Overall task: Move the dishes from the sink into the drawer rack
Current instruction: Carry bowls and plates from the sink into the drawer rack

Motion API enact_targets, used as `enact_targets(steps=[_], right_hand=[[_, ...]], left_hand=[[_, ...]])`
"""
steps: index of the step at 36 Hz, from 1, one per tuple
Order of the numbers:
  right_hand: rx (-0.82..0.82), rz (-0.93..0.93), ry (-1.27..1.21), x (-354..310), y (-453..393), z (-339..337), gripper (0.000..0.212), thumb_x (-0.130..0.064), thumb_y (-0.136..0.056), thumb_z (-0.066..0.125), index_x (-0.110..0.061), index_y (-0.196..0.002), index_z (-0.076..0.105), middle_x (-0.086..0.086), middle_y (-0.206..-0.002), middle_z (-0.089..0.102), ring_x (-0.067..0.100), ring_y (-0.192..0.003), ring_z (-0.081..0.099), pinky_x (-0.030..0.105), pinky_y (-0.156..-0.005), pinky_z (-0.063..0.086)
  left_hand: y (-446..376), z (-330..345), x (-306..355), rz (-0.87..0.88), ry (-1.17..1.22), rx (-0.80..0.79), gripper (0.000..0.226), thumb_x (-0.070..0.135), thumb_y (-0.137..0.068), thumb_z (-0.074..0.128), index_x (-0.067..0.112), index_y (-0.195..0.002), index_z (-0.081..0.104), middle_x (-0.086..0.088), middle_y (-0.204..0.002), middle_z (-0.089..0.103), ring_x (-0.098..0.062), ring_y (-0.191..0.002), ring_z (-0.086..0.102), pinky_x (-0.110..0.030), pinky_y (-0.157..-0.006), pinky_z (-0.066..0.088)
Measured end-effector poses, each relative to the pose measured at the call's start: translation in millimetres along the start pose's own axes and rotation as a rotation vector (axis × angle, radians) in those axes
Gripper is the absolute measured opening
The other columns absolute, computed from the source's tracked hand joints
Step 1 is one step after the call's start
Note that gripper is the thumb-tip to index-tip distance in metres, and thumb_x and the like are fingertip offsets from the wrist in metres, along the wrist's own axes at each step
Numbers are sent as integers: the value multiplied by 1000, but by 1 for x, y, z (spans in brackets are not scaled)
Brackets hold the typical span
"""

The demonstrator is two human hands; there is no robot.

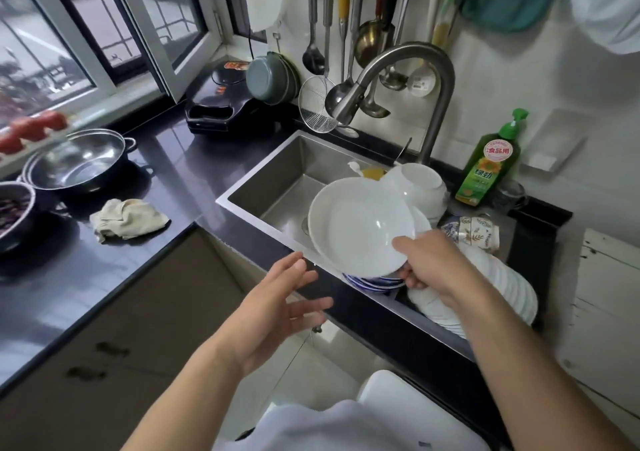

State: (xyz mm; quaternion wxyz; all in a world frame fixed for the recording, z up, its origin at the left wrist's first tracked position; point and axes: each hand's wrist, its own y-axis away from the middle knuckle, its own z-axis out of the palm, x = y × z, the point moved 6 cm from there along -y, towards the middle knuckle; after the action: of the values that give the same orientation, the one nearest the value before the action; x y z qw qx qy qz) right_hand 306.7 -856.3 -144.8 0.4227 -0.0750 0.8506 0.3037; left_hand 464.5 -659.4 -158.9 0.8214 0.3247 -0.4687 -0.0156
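My right hand (429,263) grips a white plate (356,225) by its near right rim, thumb on top, holding it tilted over the steel sink (277,180). Under the plate sit blue-rimmed bowls (374,282). White bowls (419,184) are stacked at the sink's right side, and a fan of white plates (502,288) lies to the right of my wrist. My left hand (287,298) hovers with fingers spread, just left of the plate and below it, touching nothing. No drawer rack is in view.
A curved tap (408,70) arches over the sink. A green soap bottle (491,163) stands at the right, patterned cups (474,232) beside it. On the dark counter lie a beige cloth (128,218) and a steel pot (79,163). Utensils (346,35) hang on the wall.
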Motion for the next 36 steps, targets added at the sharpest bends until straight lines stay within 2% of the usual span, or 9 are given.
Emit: enact_targets(steps=[3,8,10,13,16,21,27,33,36], right_hand=[[-75,-8,61,9,17,60,30,-25,-91,52,-2,-79,66,11,-59,68,27,-50,62,28,-51,47],[-82,-102,420,30,38,127,52,-43,-99,40,-1,-88,69,15,-91,74,31,-78,59,34,-68,44],[-164,-144,417,34,46,134,58,-48,-101,38,-4,-81,69,12,-84,75,33,-83,65,37,-77,51],[-368,-87,234,40,43,127,61,-49,-103,41,-9,-64,65,2,-56,67,22,-57,66,32,-71,53],[-116,-31,38,46,10,75,56,-46,-103,45,-7,-67,63,7,-56,64,23,-49,61,35,-60,53],[445,40,260,56,-65,-31,62,-57,-87,38,-3,-97,67,17,-84,74,35,-85,67,39,-74,50],[140,202,370,61,-111,-25,46,-50,-88,59,-9,-69,65,5,-44,60,24,-47,56,30,-58,43],[86,254,525,69,-131,-22,15,-13,-72,57,-7,-60,65,12,-52,61,29,-56,60,32,-60,48],[41,248,454,60,-125,-21,18,-6,-89,52,-5,-72,58,12,-55,55,22,-46,48,19,-45,36]], left_hand=[[2,0,-22,-20,128,-10,46,39,-101,59,27,-144,50,-14,-136,65,-46,-119,64,-57,-105,51],[16,-31,-55,7,324,475,48,-11,-92,32,5,-132,51,-20,-114,67,-42,-101,69,-54,-81,61],[20,-35,-68,-26,365,501,48,-13,-91,30,4,-132,48,-21,-115,64,-44,-101,68,-48,-70,64],[27,-40,-77,-47,386,545,52,-15,-91,29,5,-136,45,-21,-117,60,-48,-106,65,-43,-61,64],[29,-42,-79,-31,460,559,52,-15,-92,28,7,-138,41,-18,-114,58,-45,-90,72,-42,-57,63],[31,-44,-76,14,483,583,49,-15,-93,29,10,-134,43,-15,-110,58,-44,-95,68,-41,-58,64],[31,-38,-74,34,487,581,50,-15,-92,30,14,-131,43,-12,-111,58,-44,-97,67,-39,-59,64],[31,-39,-75,48,495,573,50,-15,-92,30,15,-130,44,-11,-112,58,-46,-104,65,-40,-58,64],[30,-41,-77,54,492,569,53,-15,-92,30,16,-133,44,-10,-115,57,-42,-103,65,-40,-59,64]])
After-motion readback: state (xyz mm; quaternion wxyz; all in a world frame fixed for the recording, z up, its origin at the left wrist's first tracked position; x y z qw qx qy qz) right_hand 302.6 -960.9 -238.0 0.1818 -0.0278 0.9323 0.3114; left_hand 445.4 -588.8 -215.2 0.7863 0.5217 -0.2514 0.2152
